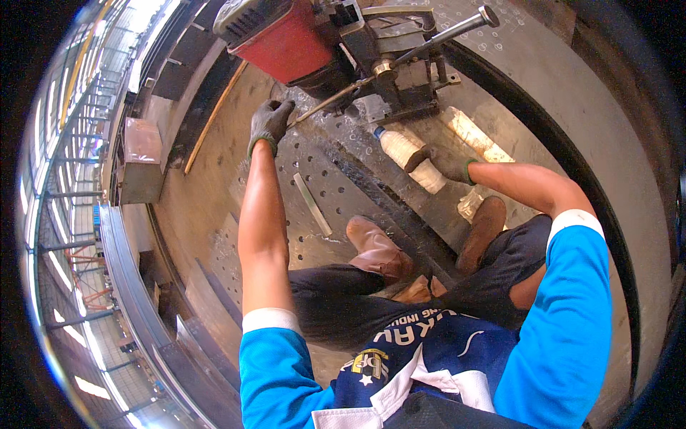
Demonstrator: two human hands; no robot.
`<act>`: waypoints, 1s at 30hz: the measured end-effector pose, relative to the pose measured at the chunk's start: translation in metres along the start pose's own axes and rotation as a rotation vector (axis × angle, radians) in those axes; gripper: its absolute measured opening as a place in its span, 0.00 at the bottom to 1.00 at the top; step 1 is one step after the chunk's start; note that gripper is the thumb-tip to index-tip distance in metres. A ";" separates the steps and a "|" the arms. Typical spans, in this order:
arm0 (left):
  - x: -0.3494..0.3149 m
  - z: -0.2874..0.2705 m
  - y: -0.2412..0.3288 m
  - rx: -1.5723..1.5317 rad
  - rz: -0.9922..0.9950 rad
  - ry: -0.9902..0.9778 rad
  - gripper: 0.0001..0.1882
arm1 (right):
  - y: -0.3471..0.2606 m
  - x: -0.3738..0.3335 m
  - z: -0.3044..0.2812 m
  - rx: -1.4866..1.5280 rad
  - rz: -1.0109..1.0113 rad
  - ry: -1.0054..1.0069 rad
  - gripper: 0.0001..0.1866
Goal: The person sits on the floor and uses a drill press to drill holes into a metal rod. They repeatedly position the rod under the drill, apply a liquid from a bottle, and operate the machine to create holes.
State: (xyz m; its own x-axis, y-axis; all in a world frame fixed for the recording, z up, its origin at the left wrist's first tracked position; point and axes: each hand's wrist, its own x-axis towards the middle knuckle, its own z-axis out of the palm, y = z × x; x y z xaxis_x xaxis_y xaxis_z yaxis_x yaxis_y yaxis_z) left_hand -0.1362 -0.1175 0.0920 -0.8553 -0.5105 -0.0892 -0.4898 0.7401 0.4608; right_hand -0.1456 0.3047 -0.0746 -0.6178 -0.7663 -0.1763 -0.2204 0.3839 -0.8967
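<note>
A red and black motor-driven machine (286, 50) with a dark metal frame stands in front of me. A long metal lever bar (336, 98) runs through its side, with a round knob on the far end. My left hand (270, 121), in a dark grey glove, is closed at the near end of that bar. To the right lies a plastic bottle (399, 145) with a blue cap and pale, cloudy contents, its cap toward the machine. The gloved fingers of my right hand (451, 166) wrap round the bottle's middle and hide part of it.
I sit on a steel surface with several round holes (325, 191). A flat metal strip (312, 205) lies by my brown boot (379, 247). Pale, wrapped-looking material (475, 136) is beyond my right hand. A metal box (141, 161) stands at the left.
</note>
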 end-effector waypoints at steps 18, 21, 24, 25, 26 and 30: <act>-0.001 0.000 -0.001 0.016 -0.002 0.024 0.30 | 0.069 0.021 0.020 -0.074 0.056 0.035 0.26; -0.001 -0.001 -0.001 0.014 0.003 0.013 0.30 | 0.092 0.028 0.027 -0.097 0.032 0.048 0.26; 0.001 0.000 -0.003 0.053 0.032 0.017 0.31 | 0.091 0.028 0.025 -0.100 0.025 0.082 0.26; 0.003 0.000 -0.004 0.084 0.046 0.021 0.31 | 0.087 0.025 0.023 -0.088 0.011 0.071 0.26; 0.004 0.001 -0.006 0.073 0.038 0.015 0.31 | 0.081 0.022 0.020 -0.062 0.009 0.046 0.26; 0.010 0.008 -0.015 0.038 0.045 0.032 0.30 | 0.054 0.009 0.013 -0.017 0.027 0.030 0.27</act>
State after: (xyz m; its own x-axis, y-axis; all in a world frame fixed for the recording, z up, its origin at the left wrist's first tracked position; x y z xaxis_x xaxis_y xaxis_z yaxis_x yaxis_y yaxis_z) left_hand -0.1384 -0.1306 0.0773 -0.8710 -0.4896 -0.0409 -0.4576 0.7783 0.4300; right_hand -0.1535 0.3122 -0.1299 -0.6460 -0.7399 -0.1879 -0.2156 0.4130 -0.8848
